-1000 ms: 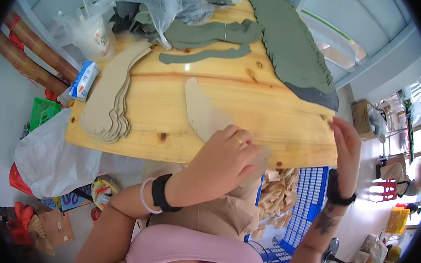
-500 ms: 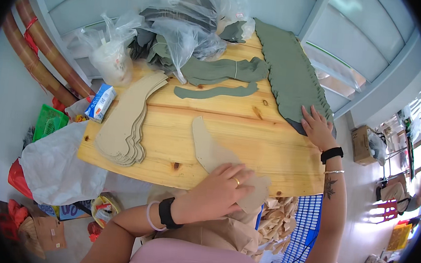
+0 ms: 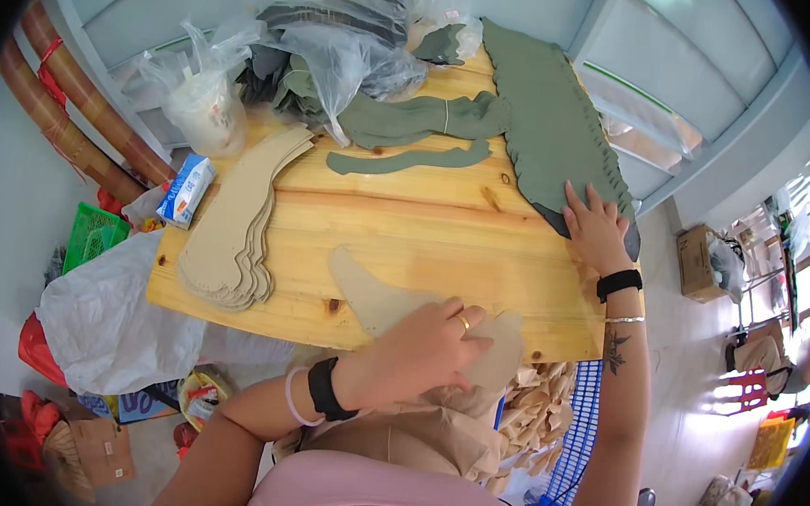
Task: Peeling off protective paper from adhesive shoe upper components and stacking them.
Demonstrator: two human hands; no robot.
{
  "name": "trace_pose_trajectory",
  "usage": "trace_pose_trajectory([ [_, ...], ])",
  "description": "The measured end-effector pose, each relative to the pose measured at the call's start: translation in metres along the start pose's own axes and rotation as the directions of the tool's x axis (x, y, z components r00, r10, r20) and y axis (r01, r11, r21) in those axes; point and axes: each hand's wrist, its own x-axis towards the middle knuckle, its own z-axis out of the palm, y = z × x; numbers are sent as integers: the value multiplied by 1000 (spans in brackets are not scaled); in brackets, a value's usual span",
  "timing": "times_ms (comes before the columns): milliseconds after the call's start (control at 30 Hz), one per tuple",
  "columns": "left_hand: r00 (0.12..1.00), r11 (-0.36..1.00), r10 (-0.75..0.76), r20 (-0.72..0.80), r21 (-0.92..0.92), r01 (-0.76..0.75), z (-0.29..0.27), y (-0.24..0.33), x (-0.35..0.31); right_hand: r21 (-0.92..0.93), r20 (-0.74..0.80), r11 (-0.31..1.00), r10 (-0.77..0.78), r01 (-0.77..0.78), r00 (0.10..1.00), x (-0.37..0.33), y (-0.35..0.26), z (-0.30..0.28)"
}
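Observation:
My left hand (image 3: 424,348) is at the table's near edge, its bent fingers closed over a flat beige cut piece (image 3: 373,293). The narrow end of that piece lies on the wood, pointing to the far left; its wide end reaches past the edge toward my lap. Part of it is hidden under my fingers. On the right, my right hand (image 3: 599,232) rests with fingers spread on the near end of a long row of overlapping green cut pieces (image 3: 554,113). A fanned stack of beige pieces (image 3: 231,230) lies at the left.
On the wooden table (image 3: 408,220) are a single green strip (image 3: 407,161), a tied green bundle (image 3: 406,122), clear plastic bags (image 3: 344,58), a white bag (image 3: 202,109) and a blue-and-white carton (image 3: 186,190). Below the edge, a blue basket (image 3: 576,438) stands beside beige scraps (image 3: 537,406).
The beige piece under my left hand has turned, its narrow end swinging left and nearer to me. My right hand stays on the green pieces. The whole view has shifted slightly.

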Motion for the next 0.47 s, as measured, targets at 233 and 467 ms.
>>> trace_pose_trajectory([
  [233, 993, 977, 43, 107, -213, -19, -13, -8, 1, -23, -28, 999, 46, -47, 999, -11, 3, 19],
  [467, 997, 973, -7, 80, -231, 25, -16, -16, 1, 913, -12, 405, 138, -45, 990, -135, -32, -26],
])
